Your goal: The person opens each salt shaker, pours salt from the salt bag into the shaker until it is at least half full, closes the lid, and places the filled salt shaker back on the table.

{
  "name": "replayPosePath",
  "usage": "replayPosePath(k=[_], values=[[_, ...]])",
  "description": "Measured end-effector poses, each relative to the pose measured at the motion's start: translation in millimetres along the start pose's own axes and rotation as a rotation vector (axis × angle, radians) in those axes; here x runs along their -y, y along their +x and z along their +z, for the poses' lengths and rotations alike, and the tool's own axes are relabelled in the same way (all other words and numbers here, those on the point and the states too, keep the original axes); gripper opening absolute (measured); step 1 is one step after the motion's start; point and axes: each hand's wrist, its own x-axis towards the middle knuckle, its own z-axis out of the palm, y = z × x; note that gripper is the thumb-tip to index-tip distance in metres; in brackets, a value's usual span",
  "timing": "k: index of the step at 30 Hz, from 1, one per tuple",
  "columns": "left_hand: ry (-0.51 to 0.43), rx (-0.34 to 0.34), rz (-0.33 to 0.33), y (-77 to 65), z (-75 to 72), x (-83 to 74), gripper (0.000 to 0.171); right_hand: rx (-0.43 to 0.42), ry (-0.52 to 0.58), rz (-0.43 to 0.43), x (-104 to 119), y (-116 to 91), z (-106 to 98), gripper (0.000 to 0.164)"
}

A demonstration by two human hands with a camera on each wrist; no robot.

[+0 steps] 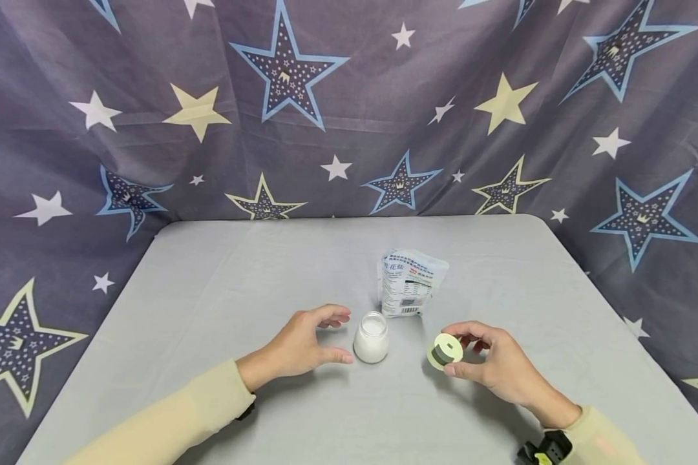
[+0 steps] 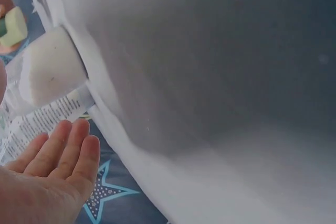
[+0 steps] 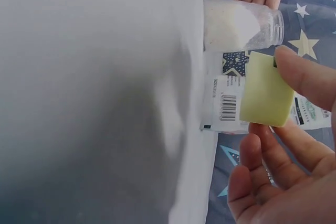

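An open glass jar [image 1: 372,339] holding white powder stands upright on the table. My left hand [image 1: 299,342] is just left of it, thumb and fingers apart and curving toward the jar without gripping it. In the left wrist view, the straight fingers [image 2: 65,153] show beside the jar [image 2: 55,66]. To the right of the jar, my right hand [image 1: 503,365] pinches a pale yellow-green lid [image 1: 449,347] with a dark green band, held tilted between thumb and fingertips. The right wrist view shows the lid [image 3: 268,90] edge-on between thumb and fingers.
A white printed pouch [image 1: 410,284] with a barcode stands upright just behind the jar. Grey cloth covers the table [image 1: 238,271]. A dark curtain with stars [image 1: 349,97] hangs beyond the table's far edge and along both sides.
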Motion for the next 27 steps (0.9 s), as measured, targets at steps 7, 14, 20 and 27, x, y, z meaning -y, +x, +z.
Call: replayPosePath(k=[7, 14, 20, 27], values=[[0.017, -0.010, 0.007, 5.8, 5.6, -0.9, 0.077, -0.034, 0.030, -0.045, 5.7, 4.9, 2.8, 0.047], [0.004, 0.006, -0.004, 11.5, 11.9, -0.7, 0.081, -0.051, 0.053, -0.089, 10.9, 9.1, 6.9, 0.045], [0.003, 0.021, -0.030, 16.8, 18.3, 0.3, 0.080, -0.055, 0.058, -0.116, 17.5, 13.6, 8.7, 0.044], [-0.013, 0.033, -0.065, 19.8, 24.6, 2.5, 0.078, -0.056, 0.065, -0.140, 21.6, 19.3, 11.0, 0.046]])
